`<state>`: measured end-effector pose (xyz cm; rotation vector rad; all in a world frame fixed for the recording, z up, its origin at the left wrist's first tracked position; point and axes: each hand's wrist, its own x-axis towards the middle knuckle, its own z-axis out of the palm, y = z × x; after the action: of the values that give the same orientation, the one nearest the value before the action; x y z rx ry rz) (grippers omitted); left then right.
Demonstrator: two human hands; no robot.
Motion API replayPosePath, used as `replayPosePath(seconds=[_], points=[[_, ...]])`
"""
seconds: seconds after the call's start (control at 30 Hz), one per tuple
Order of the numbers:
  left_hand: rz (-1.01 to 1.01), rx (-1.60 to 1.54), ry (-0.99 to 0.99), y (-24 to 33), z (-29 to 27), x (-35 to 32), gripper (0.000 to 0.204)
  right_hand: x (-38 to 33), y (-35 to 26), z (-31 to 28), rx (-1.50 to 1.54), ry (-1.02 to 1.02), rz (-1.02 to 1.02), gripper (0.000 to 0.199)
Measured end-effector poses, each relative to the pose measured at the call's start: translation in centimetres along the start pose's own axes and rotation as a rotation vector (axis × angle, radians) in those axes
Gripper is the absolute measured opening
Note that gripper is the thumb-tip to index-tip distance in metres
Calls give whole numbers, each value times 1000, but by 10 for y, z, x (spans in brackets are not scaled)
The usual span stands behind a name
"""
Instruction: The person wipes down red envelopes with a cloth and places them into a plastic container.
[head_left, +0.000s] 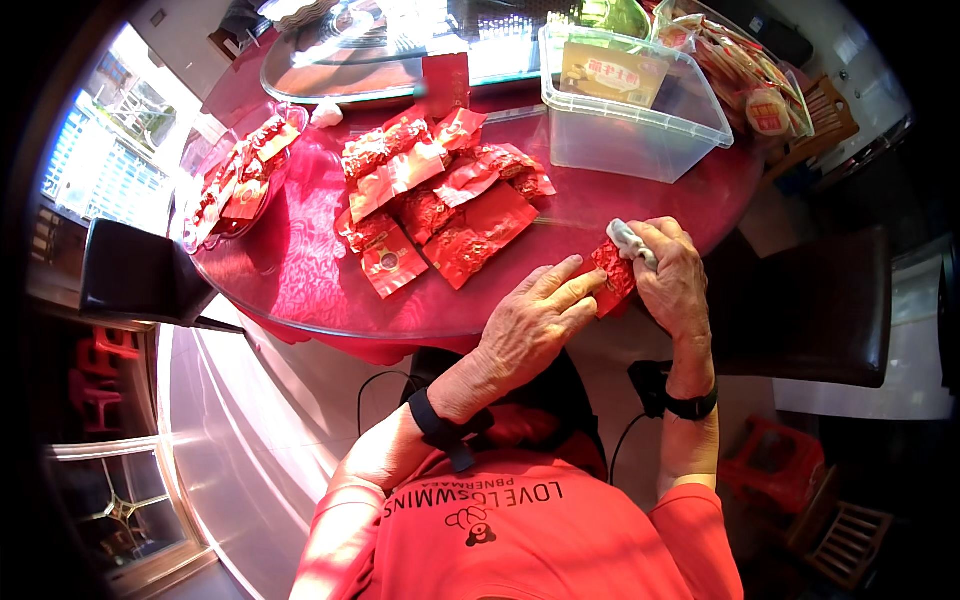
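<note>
Near the front right edge of the table, my left hand (540, 318) holds the side of a small red foil packet (612, 283) with its fingers fairly straight. My left thumb's grip is hard to make out. A crumpled white cloth or tissue (630, 243) is pinched in my right hand (672, 278), pressed against the packet's upper end. To the left of my hands lies a heap of similar red packets (480, 237), shiny and printed with gold. Part of the packet in my hands is hidden by my fingers.
A clear plastic bin (640, 140) with a printed card inside stands behind my hands. More red packets fill a bowl (278, 190) at the left. A glass turntable (400, 85) sits at the back, bagged goods (735, 75) at the back right. Dark chairs (825, 310) flank the table.
</note>
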<state>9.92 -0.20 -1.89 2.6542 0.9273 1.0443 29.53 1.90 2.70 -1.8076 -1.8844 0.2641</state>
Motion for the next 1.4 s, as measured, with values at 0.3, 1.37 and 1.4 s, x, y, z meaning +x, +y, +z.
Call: replayPosePath(seconds=[0.3,1.37,1.4], points=[[-77,-83,79,2,3,-1,17,-25,-10,6,-152,418,-337,37],[-120,-85,45,1,-3,5,15,2,16,6,-71,102,-233,34],[-123,-85,50,2,-3,4,15,2,17,4,-82,95,-226,35]])
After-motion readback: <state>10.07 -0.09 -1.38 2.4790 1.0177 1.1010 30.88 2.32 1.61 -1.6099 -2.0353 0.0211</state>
